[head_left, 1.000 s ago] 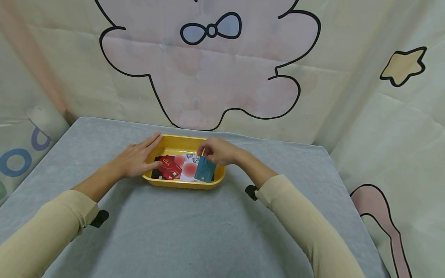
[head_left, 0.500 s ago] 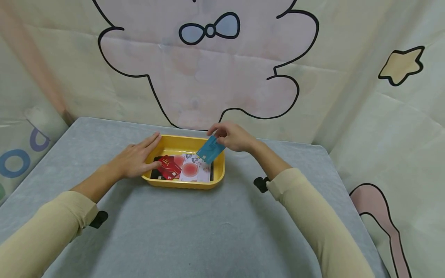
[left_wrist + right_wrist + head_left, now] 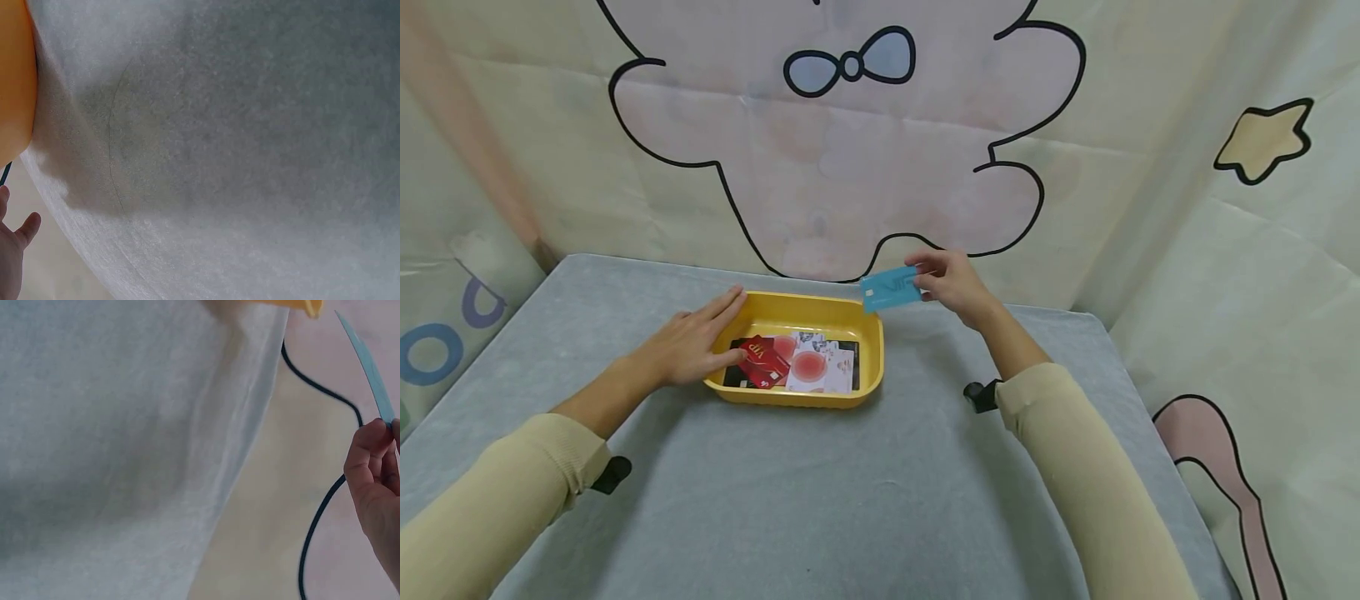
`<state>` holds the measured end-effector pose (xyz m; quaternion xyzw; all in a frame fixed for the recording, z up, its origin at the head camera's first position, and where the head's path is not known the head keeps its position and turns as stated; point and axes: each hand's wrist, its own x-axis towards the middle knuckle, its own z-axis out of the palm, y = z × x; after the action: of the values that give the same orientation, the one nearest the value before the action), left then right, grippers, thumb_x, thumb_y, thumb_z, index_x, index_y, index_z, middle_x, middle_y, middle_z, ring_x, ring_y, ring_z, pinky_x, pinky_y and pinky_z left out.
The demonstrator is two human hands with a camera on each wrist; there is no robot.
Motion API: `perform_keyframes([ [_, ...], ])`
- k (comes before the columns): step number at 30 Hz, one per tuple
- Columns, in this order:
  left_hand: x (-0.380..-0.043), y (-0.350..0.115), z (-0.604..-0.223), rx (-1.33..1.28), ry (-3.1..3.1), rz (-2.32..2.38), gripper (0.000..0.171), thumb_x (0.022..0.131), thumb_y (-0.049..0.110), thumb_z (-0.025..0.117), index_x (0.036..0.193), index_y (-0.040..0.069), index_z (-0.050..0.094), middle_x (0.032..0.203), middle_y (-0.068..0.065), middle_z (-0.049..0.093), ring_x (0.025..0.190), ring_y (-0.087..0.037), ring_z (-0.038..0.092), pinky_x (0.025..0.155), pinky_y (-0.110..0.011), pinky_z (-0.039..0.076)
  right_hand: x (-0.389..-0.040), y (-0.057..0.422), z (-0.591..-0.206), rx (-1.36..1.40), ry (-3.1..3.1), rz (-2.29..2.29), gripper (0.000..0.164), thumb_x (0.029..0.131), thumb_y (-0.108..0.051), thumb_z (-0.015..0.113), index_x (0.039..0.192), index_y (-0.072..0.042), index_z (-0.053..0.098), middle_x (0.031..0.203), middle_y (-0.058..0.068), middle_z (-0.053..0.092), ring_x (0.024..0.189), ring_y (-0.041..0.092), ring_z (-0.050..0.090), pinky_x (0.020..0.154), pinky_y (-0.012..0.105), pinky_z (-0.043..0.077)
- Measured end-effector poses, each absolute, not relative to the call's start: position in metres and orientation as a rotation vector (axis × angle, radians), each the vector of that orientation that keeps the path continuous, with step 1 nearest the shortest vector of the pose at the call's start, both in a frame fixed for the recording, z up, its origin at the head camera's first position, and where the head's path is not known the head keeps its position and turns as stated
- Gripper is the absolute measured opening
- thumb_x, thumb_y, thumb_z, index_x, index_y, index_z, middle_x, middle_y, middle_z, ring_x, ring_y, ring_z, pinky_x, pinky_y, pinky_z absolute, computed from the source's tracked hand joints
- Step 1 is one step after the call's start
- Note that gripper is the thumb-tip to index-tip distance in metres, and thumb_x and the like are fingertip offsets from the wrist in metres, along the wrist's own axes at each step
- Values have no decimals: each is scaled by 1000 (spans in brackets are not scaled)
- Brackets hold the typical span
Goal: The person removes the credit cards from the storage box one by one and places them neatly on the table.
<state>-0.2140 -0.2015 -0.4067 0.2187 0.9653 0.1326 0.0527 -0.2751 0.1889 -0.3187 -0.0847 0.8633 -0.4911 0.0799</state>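
Observation:
My right hand pinches a blue plastic card by one end, just above the right back corner of a yellow tray. In the right wrist view the same card shows almost edge-on between thumb and finger. The left hand rests on the tray's left end with its fingers extended, the thumb near a red VIP card. White cards, a card with a pink-red circle and dark cards lie overlapping inside the tray.
A grey-blue cloth covers the table. Close behind its back edge hangs a curtain with cartoon drawings, and more printed cloth hangs at both sides.
My right hand has lifted the blue card out of the tray and carried it up and to the right. The left hand stays at the tray's left end.

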Motion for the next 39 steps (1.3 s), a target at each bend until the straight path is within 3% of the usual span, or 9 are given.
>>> perform_keyframes([
  [20, -215, -204, -408, 661, 2937, 408, 92, 95, 48, 56, 160, 8, 6, 166, -16, 6, 147, -43, 22, 106, -72, 27, -284, 229, -375, 242, 2542, -1518, 37, 101, 1, 49, 137, 0, 57, 121, 14, 50, 100, 22, 47, 79, 27, 51],
  [25, -216, -203, -410, 657, 2929, 414, 92, 95, 49, 56, 160, 8, 6, 167, -15, 6, 147, -43, 21, 106, -72, 26, -285, 233, -385, 295, 2528, -1490, 37, 100, 1, 49, 136, -1, 58, 120, 13, 49, 103, 22, 46, 84, 31, 51],
  [29, -216, -203, -410, 667, 2933, 421, 91, 95, 48, 56, 160, 8, 7, 167, -15, 6, 147, -42, 22, 106, -71, 28, -283, 236, -388, 285, 2529, -1482, 39, 101, -2, 49, 140, 0, 54, 124, 17, 51, 99, 21, 51, 92, 38, 52],
  [33, -216, -203, -412, 675, 2950, 430, 90, 94, 47, 57, 160, 7, 10, 167, -15, 8, 147, -42, 24, 105, -71, 30, -282, 239, -391, 282, 2525, -1430, 43, 102, -8, 49, 144, -1, 49, 129, 19, 52, 94, 20, 53, 91, 37, 52],
  [39, -215, -204, -411, 680, 2956, 463, 88, 95, 44, 57, 160, 6, 12, 166, -14, 9, 147, -40, 25, 105, -69, 31, -285, 241, -397, 345, 2457, -1381, 49, 104, -19, 45, 151, -7, 41, 139, 17, 48, 109, 23, 51, 92, 36, 51],
])
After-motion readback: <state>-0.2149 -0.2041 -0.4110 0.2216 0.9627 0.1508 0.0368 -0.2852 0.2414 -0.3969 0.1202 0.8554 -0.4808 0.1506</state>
